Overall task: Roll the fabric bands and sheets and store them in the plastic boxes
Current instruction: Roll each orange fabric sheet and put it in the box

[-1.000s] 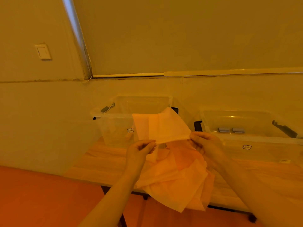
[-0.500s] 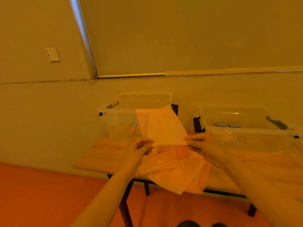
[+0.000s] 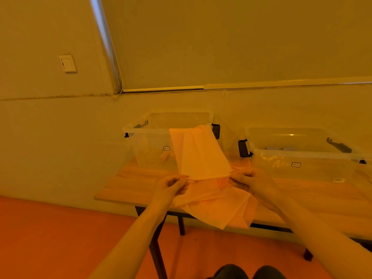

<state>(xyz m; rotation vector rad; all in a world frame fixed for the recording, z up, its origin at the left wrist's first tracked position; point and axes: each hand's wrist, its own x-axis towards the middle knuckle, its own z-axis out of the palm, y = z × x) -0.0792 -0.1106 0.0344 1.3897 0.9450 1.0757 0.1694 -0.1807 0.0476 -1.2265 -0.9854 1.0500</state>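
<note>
A thin pale fabric sheet (image 3: 199,156) is stretched between my hands above the wooden table (image 3: 130,188). My left hand (image 3: 171,185) pinches its folded edge on the left, my right hand (image 3: 248,182) pinches the same edge on the right. The far part of the sheet stands up toward the left plastic box (image 3: 149,141); the near part hangs over the table's front edge. A second clear plastic box (image 3: 302,158) stands at the right with small items inside.
The table stands against a wall under a window blind with a bead cord (image 3: 118,75). A wall switch (image 3: 68,63) is at the left. Orange floor lies below, and my knees (image 3: 247,271) show at the bottom edge.
The view has pulled back and up from the table. Both hands keep their pinch on the sheet's edge, which is now held straighter and tauter, with more sheet raised toward the left box.
</note>
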